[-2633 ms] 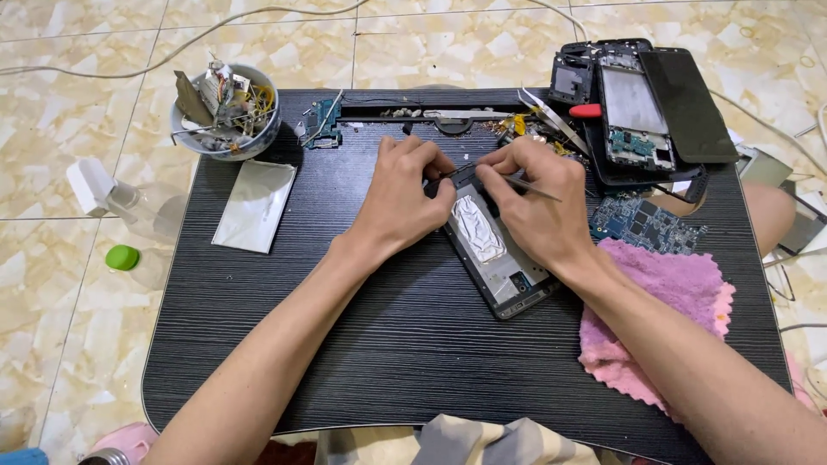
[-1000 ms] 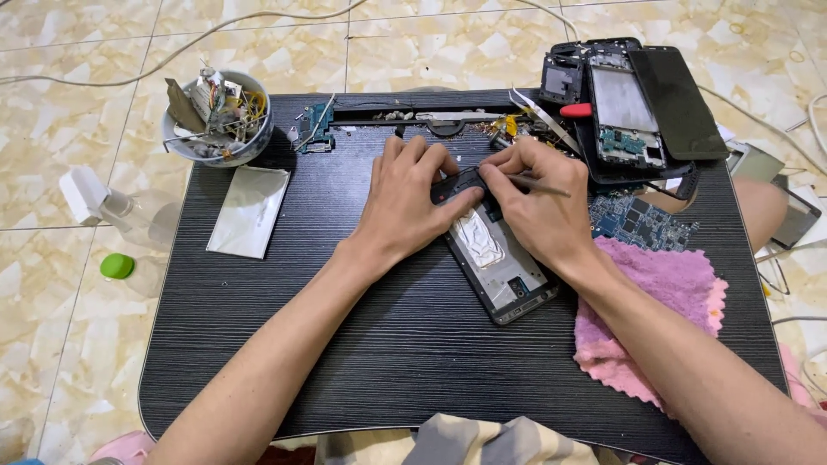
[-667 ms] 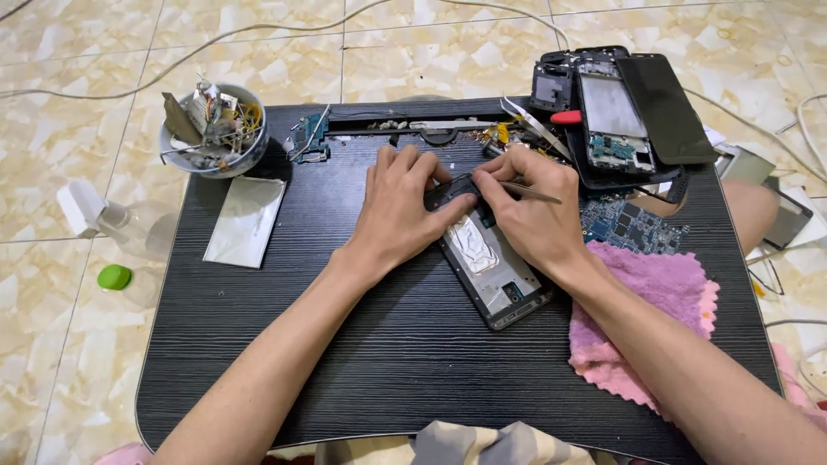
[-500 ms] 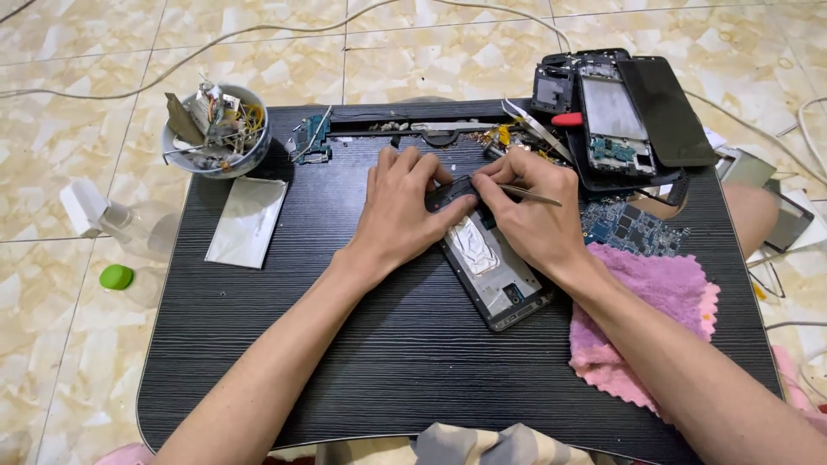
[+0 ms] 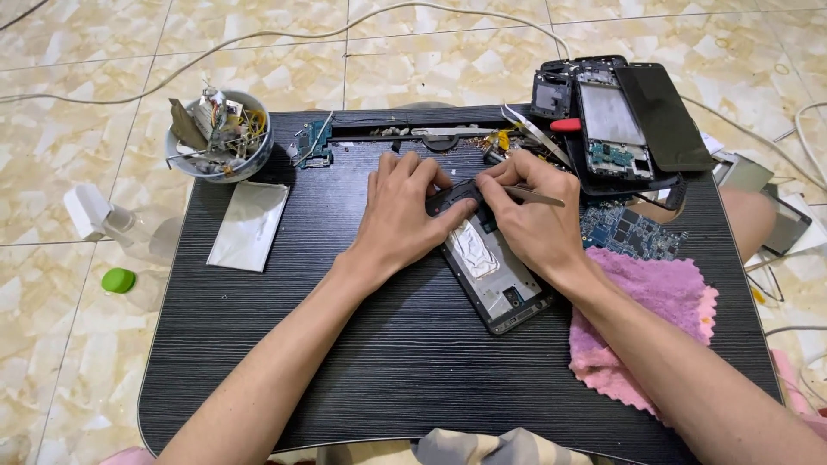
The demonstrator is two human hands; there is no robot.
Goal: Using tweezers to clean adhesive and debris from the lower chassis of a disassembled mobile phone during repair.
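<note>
The opened phone body lies diagonally on the black worktop, its rear cover already off and the silver inner shielding exposed along its lower half. The left hand lies flat over the upper end of the phone body, fingers spread and pressing down, so its grip is open and closes on nothing. The right hand has its grip pinched shut around slim metal tweezers, whose rear end points away to the right; the working tips sit under the fingertips, between the two hands. Judged from the layout, disassembly is well advanced: a loose blue circuit board lies just right of the right hand, further stripped phone frames and a dark screen panel are stacked beyond it, and a bowl of scrap parts stands well left of the left hand. Work on the upper section of the phone body remains open. The exact part under the tweezers is hidden by both hands; it is possibly a small dark cover plate. A pink cloth lies under the right forearm.
</note>
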